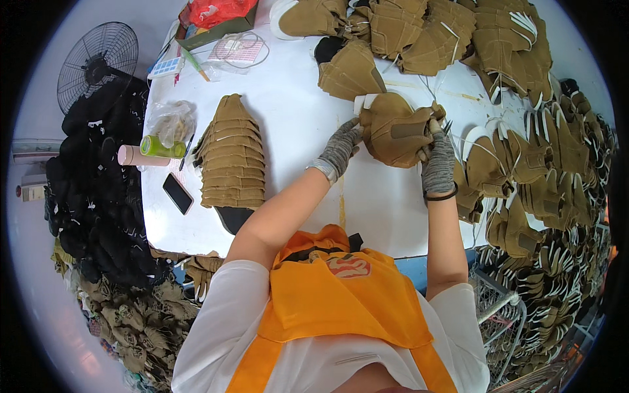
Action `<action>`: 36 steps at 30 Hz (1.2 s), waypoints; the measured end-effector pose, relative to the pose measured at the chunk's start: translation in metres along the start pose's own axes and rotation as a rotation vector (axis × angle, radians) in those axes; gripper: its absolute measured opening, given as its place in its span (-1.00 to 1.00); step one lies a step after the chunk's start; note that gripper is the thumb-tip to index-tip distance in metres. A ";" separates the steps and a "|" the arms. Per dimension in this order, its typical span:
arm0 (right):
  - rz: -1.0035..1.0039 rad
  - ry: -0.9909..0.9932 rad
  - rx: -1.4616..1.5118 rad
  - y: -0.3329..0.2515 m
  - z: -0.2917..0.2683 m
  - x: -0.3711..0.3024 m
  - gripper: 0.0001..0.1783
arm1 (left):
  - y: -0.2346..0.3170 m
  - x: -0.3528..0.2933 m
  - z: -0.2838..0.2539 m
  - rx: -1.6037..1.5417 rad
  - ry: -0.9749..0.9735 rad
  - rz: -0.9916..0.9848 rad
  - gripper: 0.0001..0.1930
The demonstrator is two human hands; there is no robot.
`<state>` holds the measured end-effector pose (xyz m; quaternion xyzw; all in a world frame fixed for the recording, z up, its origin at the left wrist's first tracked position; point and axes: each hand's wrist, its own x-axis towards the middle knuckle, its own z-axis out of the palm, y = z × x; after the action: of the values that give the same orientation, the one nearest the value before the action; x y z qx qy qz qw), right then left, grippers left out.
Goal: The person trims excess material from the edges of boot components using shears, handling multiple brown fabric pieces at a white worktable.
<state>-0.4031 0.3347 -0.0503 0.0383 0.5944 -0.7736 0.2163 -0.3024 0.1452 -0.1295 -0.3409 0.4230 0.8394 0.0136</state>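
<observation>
One brown suede-look shoe upper [396, 134] is at the person's hands over the white table [291, 98], between the left hand [340, 152] and the right hand [435, 152], both in gray knit gloves. The right hand pinches the upper's right edge, bare thumb toward the near side, with a black band [441, 196] around the wrist below it. The left hand reaches in from the other side, its fingertips at the upper's left edge and its thumb lower down; whether those fingers pinch or only steady the edge, I cannot tell. White lining shows along the upper's far left edge.

To the left, a row of overlapping brown uppers [232, 157] lies on the table, with a black piece [234, 218] at its near end. Beside it are a smartphone [177, 193], a pen [188, 147], a pink bottle [134, 156], a green container [157, 147] and a clear plastic bag [173, 121]. Farther back are a calculator [166, 68] and a cardboard box [219, 34] holding a red plastic bag [213, 12].

Bundled brown uppers [449, 36] crowd the table's far edge, and more white-edged ones [524, 157] fill its right side. Past the left edge stand a wire-caged fan [98, 65] and a tall black heap [98, 190]. The person wears an orange apron [337, 301] over a white short-sleeved shirt [219, 314].
</observation>
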 end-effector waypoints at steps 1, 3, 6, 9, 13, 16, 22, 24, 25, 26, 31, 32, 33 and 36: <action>-0.109 -0.018 -0.077 0.003 0.003 -0.007 -0.73 | -0.002 0.000 -0.001 0.078 0.017 -0.011 -0.55; 0.084 0.124 -0.137 -0.003 0.008 -0.035 -0.71 | -0.007 -0.008 0.002 0.253 0.055 -0.007 -0.63; 0.202 0.157 -0.279 -0.005 0.001 -0.065 -0.71 | -0.008 -0.020 0.021 0.128 0.150 -0.326 -0.69; 0.064 0.117 0.191 -0.013 -0.002 -0.068 -0.80 | -0.036 0.012 0.010 0.146 0.115 -0.247 -0.64; -0.202 -0.202 0.535 -0.082 0.003 -0.094 -0.82 | -0.032 0.011 0.016 0.250 0.144 -0.192 -0.56; -0.219 -0.050 0.589 -0.121 0.034 -0.122 -0.78 | -0.016 -0.020 0.021 0.340 0.142 0.100 -0.52; -0.127 -0.201 0.629 -0.108 0.070 -0.148 -0.76 | 0.072 -0.157 0.019 0.000 -0.494 0.667 -0.33; -0.033 -0.174 0.581 -0.100 0.085 -0.156 -0.73 | 0.096 -0.193 0.010 0.195 -0.556 0.700 -0.29; 0.026 -0.230 0.568 -0.097 0.094 -0.157 -0.71 | 0.104 -0.208 0.005 0.331 -0.526 0.684 -0.27; 0.085 -0.281 0.553 -0.094 0.101 -0.160 -0.69 | 0.108 -0.220 0.008 0.193 -0.476 0.672 -0.29; -0.029 -0.809 0.576 -0.068 0.111 -0.152 -0.55 | 0.111 -0.246 -0.010 -0.499 -0.443 0.470 -0.40; -0.045 -0.766 0.517 -0.070 0.114 -0.156 -0.56 | 0.110 -0.249 -0.017 -0.747 -0.495 0.346 -0.41; -0.093 -0.879 0.505 -0.068 0.115 -0.155 -0.57 | 0.107 -0.251 -0.022 -0.773 -0.497 0.344 -0.47; -0.226 -0.391 0.031 -0.064 0.127 -0.175 -0.52 | 0.099 -0.255 -0.034 -0.924 -0.592 0.309 -0.47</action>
<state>-0.2442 0.2796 0.0996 -0.1756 0.5297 -0.7947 0.2387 -0.1189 0.1247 0.0747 0.0040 0.0352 0.9892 -0.1419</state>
